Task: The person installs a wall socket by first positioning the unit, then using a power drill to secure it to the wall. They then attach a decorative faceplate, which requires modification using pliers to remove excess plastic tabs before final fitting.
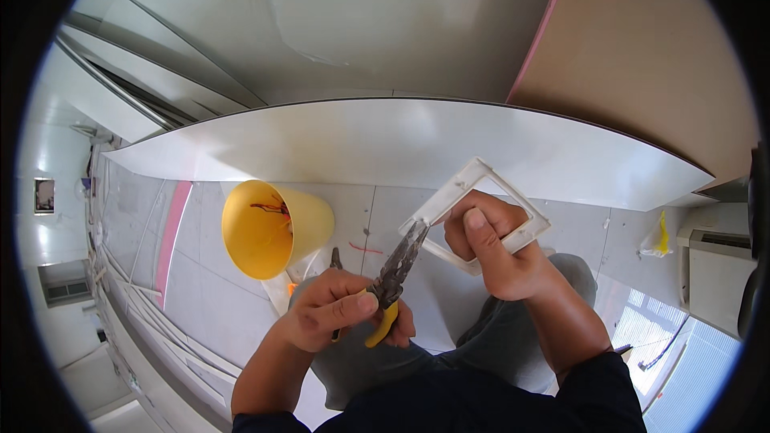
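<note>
My left hand grips a pair of long-nose pliers with yellow handles and worn, stained jaws. The pliers point up and to the right, and their tips meet the left edge of a white rectangular plastic frame. Whether the jaws pinch the frame's edge I cannot tell. My right hand holds that frame at a tilt, its fingers passing through the opening and the thumb pressed over them. Both hands are above my lap, in front of my grey-trousered knees.
A yellow bucket with red and orange wires inside stands left of my hands. A dark tool tip shows beside it. Across the front runs a long white panel; a brown board leans at the far right. Long strips lie at left.
</note>
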`<state>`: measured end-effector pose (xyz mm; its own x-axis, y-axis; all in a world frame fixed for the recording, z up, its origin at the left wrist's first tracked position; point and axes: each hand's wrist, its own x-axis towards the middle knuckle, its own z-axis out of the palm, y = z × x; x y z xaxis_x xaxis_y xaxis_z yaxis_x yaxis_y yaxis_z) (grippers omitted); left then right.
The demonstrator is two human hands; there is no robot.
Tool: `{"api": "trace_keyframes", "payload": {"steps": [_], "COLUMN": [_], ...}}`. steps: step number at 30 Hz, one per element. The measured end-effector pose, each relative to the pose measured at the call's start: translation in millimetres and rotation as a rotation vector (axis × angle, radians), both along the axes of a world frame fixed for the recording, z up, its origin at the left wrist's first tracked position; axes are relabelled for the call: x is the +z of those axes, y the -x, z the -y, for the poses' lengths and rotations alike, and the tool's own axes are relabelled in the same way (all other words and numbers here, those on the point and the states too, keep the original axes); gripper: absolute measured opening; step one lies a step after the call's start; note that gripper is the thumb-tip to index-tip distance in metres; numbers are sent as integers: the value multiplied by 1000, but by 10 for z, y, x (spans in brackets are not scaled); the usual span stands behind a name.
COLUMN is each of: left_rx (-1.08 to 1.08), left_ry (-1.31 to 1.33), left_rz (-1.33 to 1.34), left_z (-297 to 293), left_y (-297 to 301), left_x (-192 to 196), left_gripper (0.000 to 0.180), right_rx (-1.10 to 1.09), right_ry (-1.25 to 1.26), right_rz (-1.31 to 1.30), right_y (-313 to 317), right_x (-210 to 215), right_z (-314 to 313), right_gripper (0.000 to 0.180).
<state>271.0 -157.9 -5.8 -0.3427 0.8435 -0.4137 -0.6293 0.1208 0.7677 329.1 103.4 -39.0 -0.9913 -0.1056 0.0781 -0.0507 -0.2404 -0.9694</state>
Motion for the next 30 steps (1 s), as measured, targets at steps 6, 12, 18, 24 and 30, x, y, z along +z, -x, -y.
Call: {"api": "trace_keyframes", "payload": {"steps": [6, 12, 18, 24, 30], "left_rx": [-19, -4, 47, 56, 79], "left_ry": [-28, -36, -54, -91, -102], "left_rz": [3, 48, 104, 88, 70], "left_z": [9, 30, 70, 30, 26], "left_y": [19, 4, -57, -133, -209], "left_x": [-20, -51, -151, -150, -144], "left_gripper": [54, 55, 54, 58, 59], "right_rx": [39, 34, 34, 20, 44], "right_ry": [-23, -32, 15, -50, -148], "right_rz": [8, -12, -22, -17, -54], "right_y": [-9, 10, 9, 7, -7], "right_x": [-12, 2, -15, -15, 8], "right_z": [6, -4, -3, -27, -92], "right_gripper": [32, 33, 33, 29, 27]}}
